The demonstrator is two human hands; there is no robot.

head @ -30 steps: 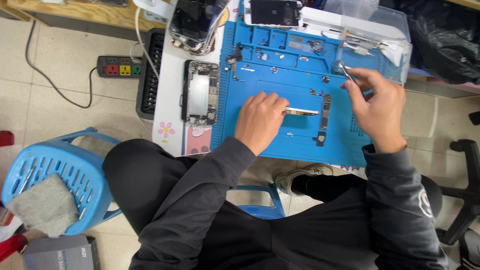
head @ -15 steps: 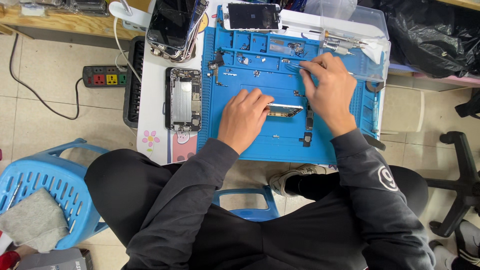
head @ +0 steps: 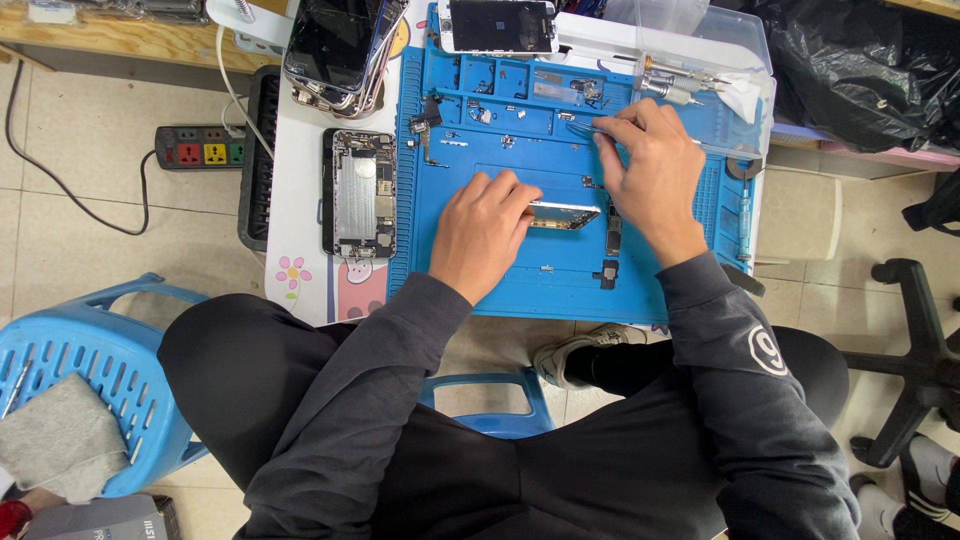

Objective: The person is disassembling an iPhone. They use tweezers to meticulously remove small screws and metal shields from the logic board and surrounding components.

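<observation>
My left hand (head: 484, 232) rests on the blue repair mat (head: 500, 285) and pins down a thin metal phone part (head: 565, 214) at the mat's middle. My right hand (head: 648, 176) is at the mat's upper right and grips tweezers (head: 588, 127), whose tip points left toward small parts in the mat's upper compartments. An opened phone body (head: 359, 193) lies left of the mat. A phone screen (head: 499, 26) lies at the mat's top edge.
A stack of phones (head: 335, 45) sits at top left of the white table. Screwdrivers (head: 675, 82) lie in a clear tray at top right. A power strip (head: 197, 147) is on the floor, a blue plastic stool (head: 85, 370) at lower left, a chair base (head: 915, 350) at right.
My right hand has moved left and up across the mat toward the upper compartments. My left hand keeps holding the metal part in place. The view has shifted.
</observation>
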